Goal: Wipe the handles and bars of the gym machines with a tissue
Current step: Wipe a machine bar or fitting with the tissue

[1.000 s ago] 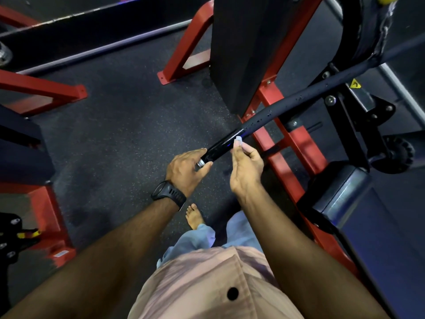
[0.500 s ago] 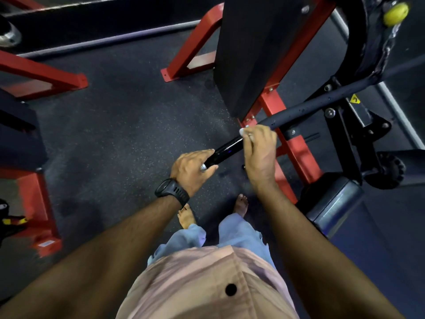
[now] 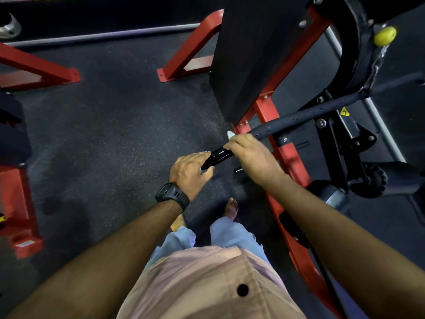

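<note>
A long black bar point(image 3: 296, 118) of a red-framed gym machine slants from the upper right down to the middle. My left hand point(image 3: 189, 172), with a black watch at the wrist, is closed around the bar's near end. My right hand point(image 3: 249, 154) wraps the bar just above that, pressing a white tissue point(image 3: 230, 134) to it; only a small corner of the tissue pokes out past my fingers. A glossy stretch of handle point(image 3: 218, 155) shows between the two hands.
A black upright pad point(image 3: 253, 54) stands just behind the bar on the red frame point(image 3: 285, 157). A black seat and wheel point(image 3: 372, 180) sit at the right. More red machine feet point(image 3: 39, 67) lie at the left on dark rubber flooring. My bare feet stand below the hands.
My right hand with the tissue has slid up the bar, away from the left hand, and now wraps over it. The left hand keeps its hold on the bar's end.
</note>
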